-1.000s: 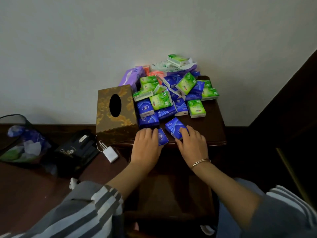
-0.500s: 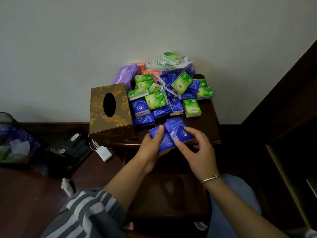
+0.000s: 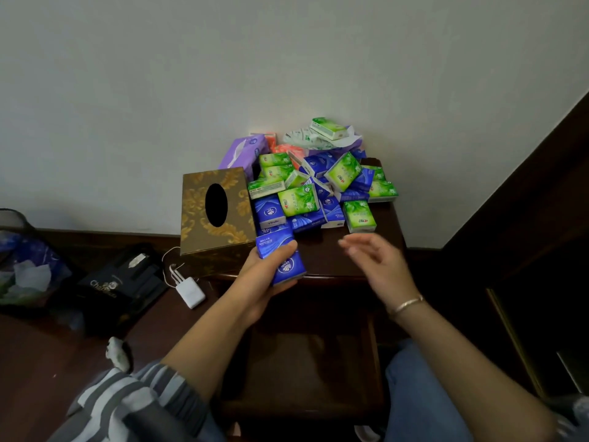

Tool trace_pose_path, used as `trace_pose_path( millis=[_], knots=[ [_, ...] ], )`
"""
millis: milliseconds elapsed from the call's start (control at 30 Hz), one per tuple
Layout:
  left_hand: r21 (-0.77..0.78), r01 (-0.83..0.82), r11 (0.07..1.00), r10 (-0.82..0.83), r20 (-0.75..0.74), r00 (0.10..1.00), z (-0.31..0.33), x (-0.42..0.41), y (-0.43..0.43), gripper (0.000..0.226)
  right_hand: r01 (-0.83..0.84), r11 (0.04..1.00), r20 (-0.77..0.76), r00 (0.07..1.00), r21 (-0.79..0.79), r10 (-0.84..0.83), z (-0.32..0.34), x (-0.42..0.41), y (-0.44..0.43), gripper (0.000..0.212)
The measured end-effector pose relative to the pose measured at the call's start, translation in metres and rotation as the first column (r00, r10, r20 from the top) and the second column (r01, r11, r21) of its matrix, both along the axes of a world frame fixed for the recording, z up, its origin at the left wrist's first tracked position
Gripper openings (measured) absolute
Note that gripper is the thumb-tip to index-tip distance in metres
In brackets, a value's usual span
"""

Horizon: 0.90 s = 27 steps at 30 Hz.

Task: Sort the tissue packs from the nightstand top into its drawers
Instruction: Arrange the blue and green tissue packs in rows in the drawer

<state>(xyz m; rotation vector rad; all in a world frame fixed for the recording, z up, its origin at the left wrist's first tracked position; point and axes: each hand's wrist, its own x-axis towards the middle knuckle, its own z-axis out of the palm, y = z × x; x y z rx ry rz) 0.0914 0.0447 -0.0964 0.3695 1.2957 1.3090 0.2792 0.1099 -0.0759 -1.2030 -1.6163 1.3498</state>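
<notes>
Tissue packs (image 3: 286, 268), blue ones, are held in the curled left hand (image 3: 256, 280). The right hand (image 3: 379, 261), loose and empty, should probably pick more.

A home bedroom is suggested: a dark wooden nightstand (image 3: 322, 256) is set against a plain white wall (image 3: 223, 74) at 12 o'clock. A gilt tissue box (image 3: 204, 231) is seen at 9 o'clock, a charger (image 3: 190, 291) and lined bin (image 3: 19, 266) on the wooden floor (image 3: 38, 362) at 8 o'clock.

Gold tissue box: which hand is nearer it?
Left. The left hand, holding blue packs, sits at the front-right corner of the tissue box; the right hand hovers farther right.
</notes>
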Motion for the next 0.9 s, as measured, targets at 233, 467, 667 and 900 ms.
trace_pose_path(
  millis=[233,467,667,900],
  knots=[
    [-0.039,0.089,0.995,-0.091,-0.051,0.994,-0.003,0.007,0.018,0.079,0.2,0.971,0.595,0.767,0.134,-0.24,-0.021,-0.001,0.117,0.052],
    [-0.047,0.134,0.99,-0.136,-0.057,0.989,-0.011,0.015,0.04,0.066,0.287,0.958,0.703,0.685,-0.018,-0.191,-0.05,-0.024,0.135,0.07],
    [-0.052,0.189,0.981,-0.193,-0.085,0.978,-0.007,0.012,0.059,0.074,0.119,0.92,0.327,0.945,-0.372,0.01,-0.024,0.021,0.138,0.035],
    [-0.065,0.173,0.983,-0.179,-0.106,0.978,-0.01,0.009,0.07,0.073,0.087,0.912,-0.057,0.991,-0.402,-0.119,0.027,-0.011,0.184,0.048]
  ],
)
